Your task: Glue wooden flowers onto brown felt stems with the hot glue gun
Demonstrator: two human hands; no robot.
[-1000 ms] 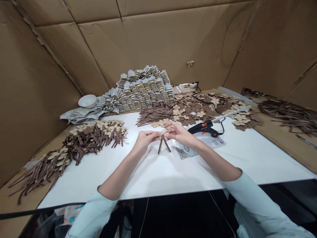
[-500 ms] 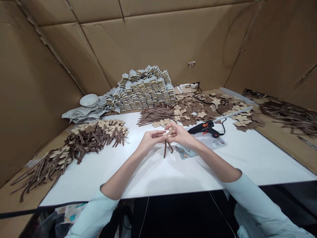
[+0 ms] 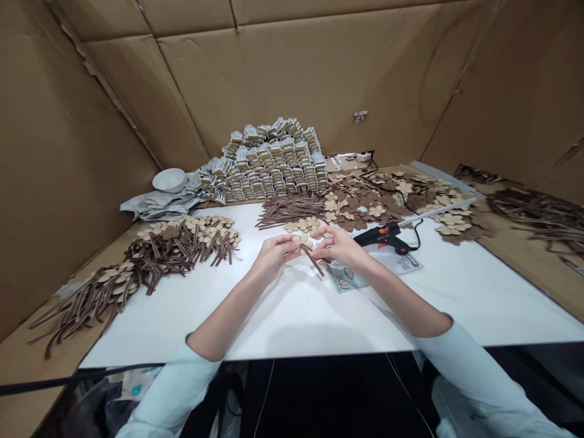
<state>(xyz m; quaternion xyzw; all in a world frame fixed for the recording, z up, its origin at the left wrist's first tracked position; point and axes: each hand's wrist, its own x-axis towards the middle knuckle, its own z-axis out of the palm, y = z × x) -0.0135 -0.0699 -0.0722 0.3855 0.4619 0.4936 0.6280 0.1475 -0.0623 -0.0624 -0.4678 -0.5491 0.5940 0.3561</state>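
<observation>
Between the fingertips of my left hand (image 3: 275, 254) is a beige flower cutout (image 3: 303, 243), held above the white table (image 3: 278, 310). Brown strips (image 3: 314, 261) hang from the flower toward the lower right. My right hand (image 3: 338, 244) has its thumb and fingers pinched on the strips, close beside the flower. Just right of that hand, a black glue gun (image 3: 383, 236) with orange parts lies on its printed packaging card (image 3: 347, 280). Several beige flowers (image 3: 301, 224) rest right behind my hands.
A heap of flowers with strips attached (image 3: 168, 249) spreads along the left. Behind are a bundle of brown strips (image 3: 292, 208), stacked grey-edged pieces (image 3: 274, 164) and a white bowl (image 3: 169, 180). Loose flower cutouts (image 3: 365, 198) cover the back right. Cardboard walls (image 3: 319, 73) enclose the table.
The strips, hanging nearly straight down before, now slant to the lower right. My right hand has shifted slightly right, away from the flower, onto the strips. The view has shifted a little.
</observation>
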